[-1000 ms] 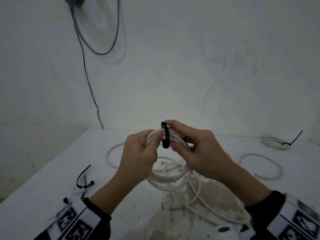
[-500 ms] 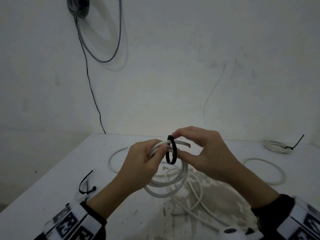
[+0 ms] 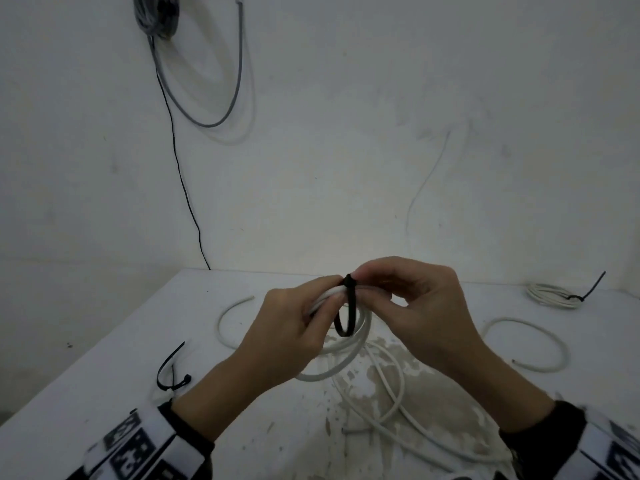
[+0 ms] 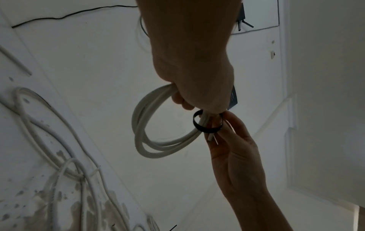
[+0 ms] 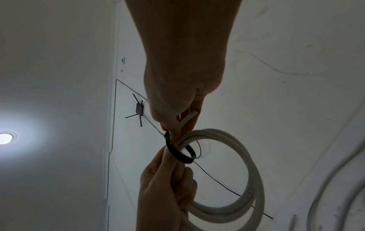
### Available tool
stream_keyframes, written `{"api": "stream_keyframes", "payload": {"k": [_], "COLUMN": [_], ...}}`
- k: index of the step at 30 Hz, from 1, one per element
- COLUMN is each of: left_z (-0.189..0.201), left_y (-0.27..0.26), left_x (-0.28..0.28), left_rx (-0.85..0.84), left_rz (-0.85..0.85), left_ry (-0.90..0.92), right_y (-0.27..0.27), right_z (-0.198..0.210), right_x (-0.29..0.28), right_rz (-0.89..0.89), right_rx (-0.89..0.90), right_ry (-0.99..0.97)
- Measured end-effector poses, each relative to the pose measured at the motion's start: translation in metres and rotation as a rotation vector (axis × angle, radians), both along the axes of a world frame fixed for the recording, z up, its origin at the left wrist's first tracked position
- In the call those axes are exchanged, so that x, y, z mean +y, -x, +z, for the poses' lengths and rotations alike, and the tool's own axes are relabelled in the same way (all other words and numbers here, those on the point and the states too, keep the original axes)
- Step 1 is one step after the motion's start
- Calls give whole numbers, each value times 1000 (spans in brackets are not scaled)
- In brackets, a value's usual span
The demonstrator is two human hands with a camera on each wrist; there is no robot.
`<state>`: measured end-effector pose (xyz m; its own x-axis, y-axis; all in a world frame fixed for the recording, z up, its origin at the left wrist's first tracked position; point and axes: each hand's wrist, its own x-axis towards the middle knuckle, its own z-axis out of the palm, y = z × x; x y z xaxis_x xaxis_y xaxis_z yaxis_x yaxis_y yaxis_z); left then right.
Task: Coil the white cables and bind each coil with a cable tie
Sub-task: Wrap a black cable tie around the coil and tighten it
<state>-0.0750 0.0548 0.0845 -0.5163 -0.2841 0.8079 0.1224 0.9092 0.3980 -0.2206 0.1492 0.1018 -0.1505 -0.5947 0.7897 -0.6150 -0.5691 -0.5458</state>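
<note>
Both hands hold a white cable coil [image 3: 341,355] [image 4: 146,140] [image 5: 250,179] up above the white table [image 3: 104,358]. A black cable tie [image 3: 348,311] [image 4: 207,129] [image 5: 178,154] forms a loose loop round the coil's strands. My left hand [image 3: 294,327] [image 4: 193,78] [image 5: 168,195] grips the coil's top beside the tie. My right hand [image 3: 408,306] [image 5: 183,93] [image 4: 237,148] pinches the tie's upper end between thumb and fingers. A short cut cable end [image 4: 210,137] pokes out below the tie.
Loose white cables [image 3: 384,393] sprawl under the hands on a stained patch. A bound coil with a black tie [image 3: 554,294] lies far right, an open cable loop [image 3: 526,344] nearer. A spare black tie [image 3: 169,372] lies at left. Grey cables [image 3: 194,64] hang on the wall.
The tie's loop has closed at the top under my right fingertips. Both hands stayed together on the coil, and the view tilted slightly.
</note>
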Motion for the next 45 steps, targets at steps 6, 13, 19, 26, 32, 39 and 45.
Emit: {"api": "stream_keyframes", "payload": {"k": [6,13,19,26,32,39,45], "left_z": [4,10,23,25,15,-3,2], "left_y": [-6,-12,-17,-16,-22,-16,-14], "left_x": [-6,-12,-11,-15,-29,-28,-24], "left_rx": [-58,-335,-453,-497,-517,-560,-529], "left_rz": [67,103,3,-53,-12,109,109], "left_ry": [231,585,863,967,863,910,984], "right_y": [6,11,7,0,23,5,6], "right_z": [19,48,66,54,63,47,51], "right_x": [9,14,24,30,29,13,10], "right_rz": [153,-32,137,43,-18,5,170], "right_rx": [-21,548,552,630,313,316,156], "right_ry": [-274,-519,-861,-696,-625,-956,-1348]}}
